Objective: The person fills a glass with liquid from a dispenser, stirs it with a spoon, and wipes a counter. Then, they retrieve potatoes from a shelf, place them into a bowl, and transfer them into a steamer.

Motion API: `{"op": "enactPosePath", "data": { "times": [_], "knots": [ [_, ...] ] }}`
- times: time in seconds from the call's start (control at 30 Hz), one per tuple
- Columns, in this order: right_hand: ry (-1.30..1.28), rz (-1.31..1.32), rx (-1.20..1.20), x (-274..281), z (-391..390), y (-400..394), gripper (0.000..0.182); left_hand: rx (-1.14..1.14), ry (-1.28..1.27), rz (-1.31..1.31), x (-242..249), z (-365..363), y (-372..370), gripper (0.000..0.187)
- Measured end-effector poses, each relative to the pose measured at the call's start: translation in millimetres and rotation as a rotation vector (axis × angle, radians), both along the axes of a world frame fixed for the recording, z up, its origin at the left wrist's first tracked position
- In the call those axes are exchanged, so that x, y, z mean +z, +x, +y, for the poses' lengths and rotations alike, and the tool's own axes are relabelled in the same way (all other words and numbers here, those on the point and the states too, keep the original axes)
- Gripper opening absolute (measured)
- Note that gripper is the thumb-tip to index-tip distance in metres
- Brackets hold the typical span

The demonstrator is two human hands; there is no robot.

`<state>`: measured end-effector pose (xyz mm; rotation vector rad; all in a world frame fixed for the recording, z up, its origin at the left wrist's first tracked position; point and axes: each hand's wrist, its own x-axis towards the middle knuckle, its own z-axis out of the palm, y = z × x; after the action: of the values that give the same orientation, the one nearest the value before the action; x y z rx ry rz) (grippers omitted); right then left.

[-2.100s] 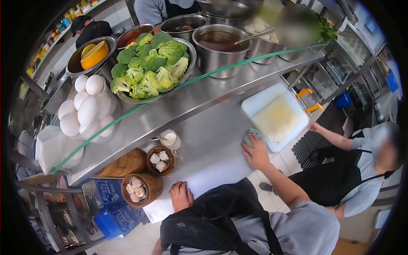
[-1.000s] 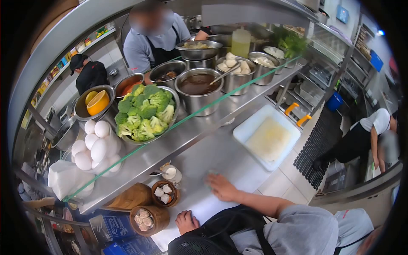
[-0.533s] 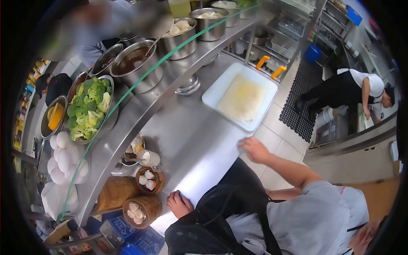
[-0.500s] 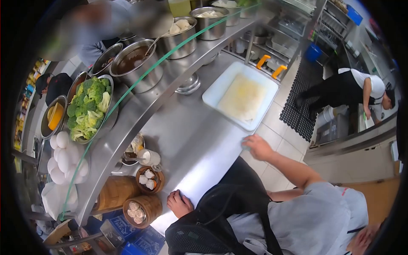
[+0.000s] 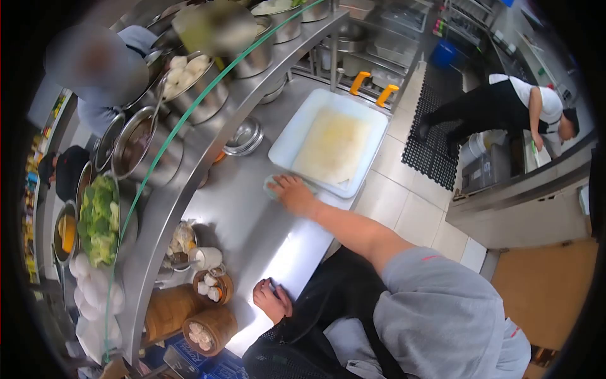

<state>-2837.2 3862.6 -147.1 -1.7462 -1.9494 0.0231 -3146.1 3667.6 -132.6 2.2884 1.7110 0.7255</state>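
My right hand presses a pale green cloth onto the steel counter, just beside a white tray. In that tray lies a stained, off-white cutting board. My left hand rests at the counter's near edge with nothing visible in it, its fingers loosely bent and the thumb apart. To its left stand two small bamboo steamers: one with white pieces and a bit of orange, the other with pale dumplings.
A raised shelf with a green-edged glass guard runs along the left. It bears steel pots, broccoli and eggs. A white mug stands below. Co-workers are across the shelf and at right; orange handles stand behind the tray.
My right hand has swept from the counter's near edge inward to the left with the cloth. My left hand stays near the edge. The view has shifted.
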Motion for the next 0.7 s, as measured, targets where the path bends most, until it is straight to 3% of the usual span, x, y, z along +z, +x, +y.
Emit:
{"op": "enactPosePath", "data": {
  "times": [0.1, 0.23, 0.33, 0.37, 0.43, 0.47, 0.5, 0.57, 0.67, 0.7],
  "knots": [
    [-0.085, 0.21, 0.098, 10.5, -65.2, 14.5, 0.058, -0.006, -0.025, 0.011, -1.7, 6.2, 19.9, 0.043],
    [-0.198, 0.15, 0.109, 6.6, -171.8, 68.0, 0.054, 0.065, -0.012, 0.061, -0.7, 8.0, 29.9, 0.042],
    [-0.229, 0.073, -0.241, -12.1, -243.7, 156.9, 0.049, 0.077, 0.002, 0.071, -1.3, 10.6, 30.1, 0.041],
    [-0.419, 0.162, -0.381, -4.6, -260.3, 193.7, 0.053, 0.081, -0.001, 0.07, -0.6, 10.6, 29.1, 0.041],
    [-0.128, 0.18, -0.666, 13.9, -268.9, 232.6, 0.053, 0.095, -0.01, 0.083, 0.3, 11.6, 31.8, 0.042],
    [-0.073, 0.169, -0.69, 28.3, -256.2, 241.9, 0.055, 0.092, -0.014, 0.083, -0.3, 11.6, 31.8, 0.042],
    [-0.084, 0.178, -0.667, 44.3, -237.4, 241.3, 0.055, 0.115, -0.02, 0.096, 1.1, 11.1, 31.3, 0.042],
    [0.084, 0.196, -0.397, 75.8, -178.9, 222.4, 0.059, 0.097, -0.014, 0.094, 3.6, 12.4, 37.3, 0.041],
    [0.035, 0.179, -0.049, 93.7, -106.8, 188.3, 0.06, 0.179, -0.025, 0.1, 3.0, 13.5, 37.9, 0.04],
    [-0.034, 0.122, 0.167, 92.3, -86.6, 185.4, 0.058, 0.192, -0.048, 0.079, 9.4, 11.8, 47.0, 0.04]
  ]
}}
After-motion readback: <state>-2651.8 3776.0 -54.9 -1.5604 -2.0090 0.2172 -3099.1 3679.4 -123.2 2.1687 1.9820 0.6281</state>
